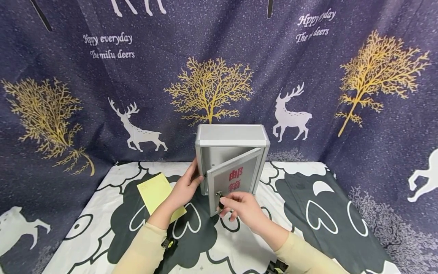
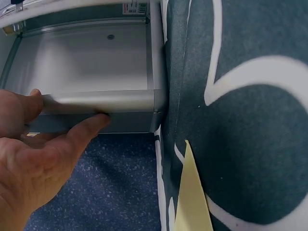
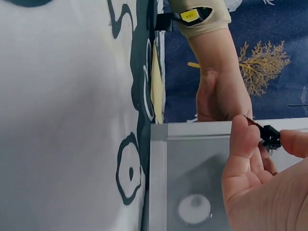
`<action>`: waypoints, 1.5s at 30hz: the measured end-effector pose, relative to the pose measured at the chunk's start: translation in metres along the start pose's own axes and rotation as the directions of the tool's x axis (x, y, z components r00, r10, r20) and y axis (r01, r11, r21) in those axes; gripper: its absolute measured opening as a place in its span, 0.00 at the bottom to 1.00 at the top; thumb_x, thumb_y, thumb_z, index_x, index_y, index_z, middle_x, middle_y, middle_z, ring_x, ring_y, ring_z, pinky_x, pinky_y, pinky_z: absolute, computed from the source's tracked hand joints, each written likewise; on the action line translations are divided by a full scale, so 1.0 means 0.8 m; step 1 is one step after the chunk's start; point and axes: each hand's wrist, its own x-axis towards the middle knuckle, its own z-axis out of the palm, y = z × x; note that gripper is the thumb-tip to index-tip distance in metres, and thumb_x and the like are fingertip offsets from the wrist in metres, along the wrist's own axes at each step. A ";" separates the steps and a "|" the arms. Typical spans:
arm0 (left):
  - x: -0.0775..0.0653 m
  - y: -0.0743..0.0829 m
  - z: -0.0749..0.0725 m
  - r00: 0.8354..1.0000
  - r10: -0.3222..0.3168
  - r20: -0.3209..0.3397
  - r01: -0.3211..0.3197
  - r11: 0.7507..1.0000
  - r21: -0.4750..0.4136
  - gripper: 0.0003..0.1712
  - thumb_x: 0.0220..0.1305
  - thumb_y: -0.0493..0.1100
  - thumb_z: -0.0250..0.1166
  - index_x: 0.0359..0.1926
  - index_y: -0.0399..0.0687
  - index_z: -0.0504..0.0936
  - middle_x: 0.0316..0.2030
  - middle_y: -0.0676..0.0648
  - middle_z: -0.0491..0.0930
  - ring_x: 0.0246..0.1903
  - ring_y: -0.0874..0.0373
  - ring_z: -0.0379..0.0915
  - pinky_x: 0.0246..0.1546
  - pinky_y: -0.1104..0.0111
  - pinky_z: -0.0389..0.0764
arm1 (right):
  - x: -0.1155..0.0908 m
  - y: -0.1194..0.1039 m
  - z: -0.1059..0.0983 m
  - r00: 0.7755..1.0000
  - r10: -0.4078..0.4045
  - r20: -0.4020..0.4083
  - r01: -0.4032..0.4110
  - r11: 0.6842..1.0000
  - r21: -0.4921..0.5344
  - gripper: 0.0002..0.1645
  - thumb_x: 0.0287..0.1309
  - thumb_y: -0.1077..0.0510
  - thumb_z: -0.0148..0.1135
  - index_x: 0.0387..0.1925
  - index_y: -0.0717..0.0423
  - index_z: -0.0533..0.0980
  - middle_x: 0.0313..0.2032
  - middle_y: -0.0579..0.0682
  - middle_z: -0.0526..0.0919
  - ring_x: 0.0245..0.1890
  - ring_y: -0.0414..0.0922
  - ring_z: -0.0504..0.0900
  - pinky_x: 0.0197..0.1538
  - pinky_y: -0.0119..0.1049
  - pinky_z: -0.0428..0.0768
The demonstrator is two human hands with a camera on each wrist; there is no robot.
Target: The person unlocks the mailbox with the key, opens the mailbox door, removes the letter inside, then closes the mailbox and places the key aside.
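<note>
A silver-grey metal mailbox point(image 1: 232, 133) stands upright, its door point(image 1: 248, 175) with red characters swung partly open. My left hand point(image 1: 184, 190) holds the box's left side; the left wrist view shows the thumb at the front rim point(image 2: 130, 100) and a finger along the side wall. At the door's lower left, my right hand point(image 1: 244, 209) pinches a black-headed key point(image 1: 221, 204) at the lock point(image 1: 219, 194). In the right wrist view, thumb and fingers meet on the black key head point(image 3: 270, 137); the key's blade is hidden.
A yellow sheet of paper point(image 1: 154, 190) lies left of the mailbox, partly under the left forearm. The surface carries a black-and-white patterned cloth point(image 1: 246, 251). Close behind the box hangs a dark blue curtain point(image 1: 150, 91) printed with deer and trees.
</note>
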 end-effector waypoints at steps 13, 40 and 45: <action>0.001 -0.001 0.001 1.000 -0.014 -0.018 0.015 1.000 0.017 0.45 0.89 0.40 0.57 0.93 0.58 0.45 0.85 0.37 0.60 0.82 0.39 0.61 0.78 0.42 0.69 | 0.028 0.002 0.021 0.994 -0.020 -0.103 0.019 1.000 -0.018 0.22 0.79 0.51 0.69 0.51 0.70 0.86 0.39 0.56 0.93 0.37 0.51 0.95 0.30 0.33 0.85; 0.003 -0.008 0.000 1.000 -0.015 -0.009 0.015 1.000 0.019 0.43 0.90 0.40 0.56 0.93 0.58 0.45 0.85 0.36 0.59 0.81 0.38 0.62 0.74 0.41 0.74 | 0.068 0.008 0.037 0.977 -0.069 -0.200 0.075 0.997 0.024 0.24 0.81 0.47 0.68 0.56 0.68 0.86 0.40 0.56 0.93 0.39 0.49 0.94 0.33 0.35 0.87; 0.002 -0.007 0.001 1.000 -0.021 -0.005 0.022 1.000 0.013 0.43 0.90 0.40 0.55 0.93 0.58 0.44 0.85 0.36 0.60 0.81 0.38 0.63 0.71 0.42 0.78 | 0.071 0.006 0.039 0.975 -0.065 -0.214 0.073 0.997 0.030 0.24 0.80 0.47 0.69 0.56 0.67 0.86 0.42 0.57 0.93 0.41 0.54 0.94 0.32 0.34 0.86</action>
